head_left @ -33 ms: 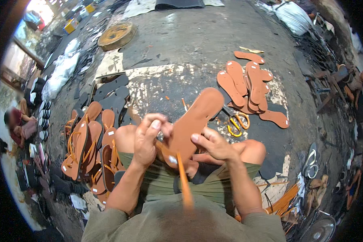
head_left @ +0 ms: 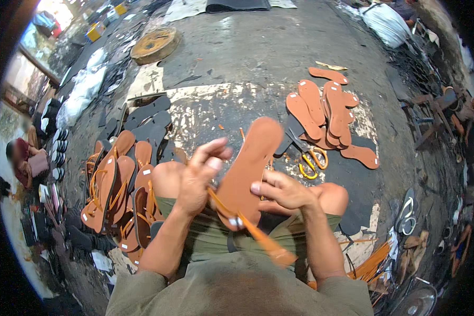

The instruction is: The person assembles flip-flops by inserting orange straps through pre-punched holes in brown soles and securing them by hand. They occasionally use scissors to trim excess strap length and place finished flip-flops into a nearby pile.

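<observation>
1 brown sole (head_left: 249,171), right edge in grip of right hand (head_left: 286,190), left edge beside unclenched left hand (head_left: 196,179)

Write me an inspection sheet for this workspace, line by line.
Surface: dark floor with a worn, pale-mottled patch.
Job's things: tan sole held in front of the body; orange strap at its near end, partly blurred.
Clutter: sandals heaped left; loose soles piled right, yellow-handled scissors nearby; orange strips lower right.
Grips: right grip on the sole's edge; left grip loosely curled, strap contact unclear.
Cables: nothing seen that is clearly one.
Surroundings: round block ahead; seated person far left.
</observation>
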{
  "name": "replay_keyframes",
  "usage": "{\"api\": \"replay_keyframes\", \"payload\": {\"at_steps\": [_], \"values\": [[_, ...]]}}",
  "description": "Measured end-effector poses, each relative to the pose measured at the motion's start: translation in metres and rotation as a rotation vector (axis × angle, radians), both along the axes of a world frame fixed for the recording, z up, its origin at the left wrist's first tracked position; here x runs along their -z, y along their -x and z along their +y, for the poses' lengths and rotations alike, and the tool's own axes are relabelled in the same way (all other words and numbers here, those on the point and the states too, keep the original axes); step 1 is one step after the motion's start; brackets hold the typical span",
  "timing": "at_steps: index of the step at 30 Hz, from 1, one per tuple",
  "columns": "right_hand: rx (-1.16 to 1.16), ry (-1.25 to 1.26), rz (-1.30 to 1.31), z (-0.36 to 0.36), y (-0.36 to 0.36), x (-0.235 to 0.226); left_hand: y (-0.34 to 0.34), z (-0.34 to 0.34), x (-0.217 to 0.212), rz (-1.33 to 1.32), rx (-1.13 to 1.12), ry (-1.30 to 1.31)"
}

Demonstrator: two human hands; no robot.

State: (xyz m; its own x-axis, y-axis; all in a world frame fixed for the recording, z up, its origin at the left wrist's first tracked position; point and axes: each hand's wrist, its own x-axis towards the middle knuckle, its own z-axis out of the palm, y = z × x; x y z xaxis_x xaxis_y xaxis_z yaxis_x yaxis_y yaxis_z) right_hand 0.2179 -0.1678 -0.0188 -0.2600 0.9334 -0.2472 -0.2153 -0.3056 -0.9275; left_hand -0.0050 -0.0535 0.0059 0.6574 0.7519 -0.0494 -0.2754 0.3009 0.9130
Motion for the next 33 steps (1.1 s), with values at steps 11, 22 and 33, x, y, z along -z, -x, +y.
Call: {"api": "replay_keyframes", "payload": {"at_steps": [11, 22, 33], "values": [[0.855, -0.625, -0.464, -0.008, 0.032, 0.005, -0.022, 0.02, 0.016, 0.008, -0.333, 0.168], [0.627, -0.358, -0.596, 0.027, 0.042, -0.045, -0.024, -0.014, 0.01, 0.212, -0.254, -0.15], [0.635, -0.496, -0.873, 0.031, 0.052, -0.041, -0.02, -0.027, 0.022, 0.318, -0.254, -0.347]]}}
